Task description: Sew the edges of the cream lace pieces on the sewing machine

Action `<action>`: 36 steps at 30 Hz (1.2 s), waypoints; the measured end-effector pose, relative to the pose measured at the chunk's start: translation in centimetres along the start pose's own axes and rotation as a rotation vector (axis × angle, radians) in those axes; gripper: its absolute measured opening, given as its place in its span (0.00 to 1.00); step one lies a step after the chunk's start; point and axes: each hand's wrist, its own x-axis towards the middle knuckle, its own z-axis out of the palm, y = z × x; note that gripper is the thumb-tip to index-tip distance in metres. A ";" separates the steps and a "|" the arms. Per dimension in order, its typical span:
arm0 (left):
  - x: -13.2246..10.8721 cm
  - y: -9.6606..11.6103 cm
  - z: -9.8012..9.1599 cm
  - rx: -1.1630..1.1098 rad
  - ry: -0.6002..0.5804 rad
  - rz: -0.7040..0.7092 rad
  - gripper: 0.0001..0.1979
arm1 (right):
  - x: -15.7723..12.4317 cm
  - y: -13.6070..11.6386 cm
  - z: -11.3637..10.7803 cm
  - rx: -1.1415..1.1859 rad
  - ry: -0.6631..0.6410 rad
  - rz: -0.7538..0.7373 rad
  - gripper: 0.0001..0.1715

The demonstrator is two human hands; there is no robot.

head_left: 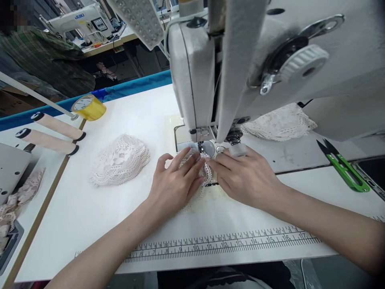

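Observation:
A piece of white lace (207,170) lies under the needle area of a sewing machine (195,80), mostly covered by my hands. My left hand (177,176) rests over it with fingers bent and fingertips pressed on the lace, close to the presser foot. On the other side my right hand (243,172) has its fingers curled together, pinching the lace edge just right of the needle. The fingertips of both hands almost meet. The needle tip itself is hard to make out.
A lace pile (122,160) lies left, and more lace (281,122) sits behind the machine head. Green thread snips (345,166) lie right. Yellow tape (88,107) and thread cones (49,140) stand left. A person in a plaid sleeve (45,56) is beside another machine (81,24).

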 end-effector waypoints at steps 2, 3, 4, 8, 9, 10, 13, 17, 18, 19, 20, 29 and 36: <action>0.0 0.0 0.1 -0.001 0.009 0.001 0.17 | 0.0 0.0 0.0 -0.011 -0.004 0.006 0.15; 0.1 0.0 0.2 -0.003 0.012 0.001 0.17 | 0.0 -0.1 0.0 -0.017 -0.009 0.010 0.15; 0.1 0.0 0.2 -0.006 0.013 0.001 0.17 | 0.1 -0.1 0.0 -0.023 -0.014 0.013 0.15; 0.1 0.1 0.3 -0.010 0.016 -0.001 0.17 | 0.1 -0.1 0.0 -0.032 -0.031 0.010 0.15; 0.1 0.1 0.3 -0.008 0.018 -0.002 0.17 | 0.1 -0.1 0.0 -0.033 -0.027 0.007 0.15; 0.1 0.1 0.3 -0.006 0.019 -0.003 0.17 | 0.1 -0.1 0.0 -0.034 -0.025 0.004 0.15; 0.1 0.2 0.3 -0.009 0.025 -0.008 0.17 | 0.1 -0.1 0.0 -0.035 -0.022 -0.001 0.15; 0.2 0.3 0.3 -0.021 0.040 -0.016 0.17 | 0.1 -0.1 0.2 -0.021 -0.027 -0.003 0.15; 0.2 0.3 0.3 -0.020 0.041 -0.016 0.17 | 0.1 -0.1 0.2 -0.021 -0.023 -0.002 0.14; 0.1 0.4 0.3 -0.017 0.040 -0.016 0.17 | 0.1 -0.2 0.2 -0.023 -0.018 -0.001 0.14; 0.1 0.4 0.3 -0.013 0.038 -0.015 0.17 | 0.1 -0.2 0.3 -0.026 -0.015 -0.002 0.14; 0.1 0.3 0.5 -0.010 0.032 -0.031 0.17 | 0.0 -0.2 0.2 -0.058 -0.024 -0.007 0.14; 0.2 0.1 0.7 -0.025 0.024 -0.047 0.17 | 0.3 -0.1 0.2 -0.077 -0.029 -0.006 0.14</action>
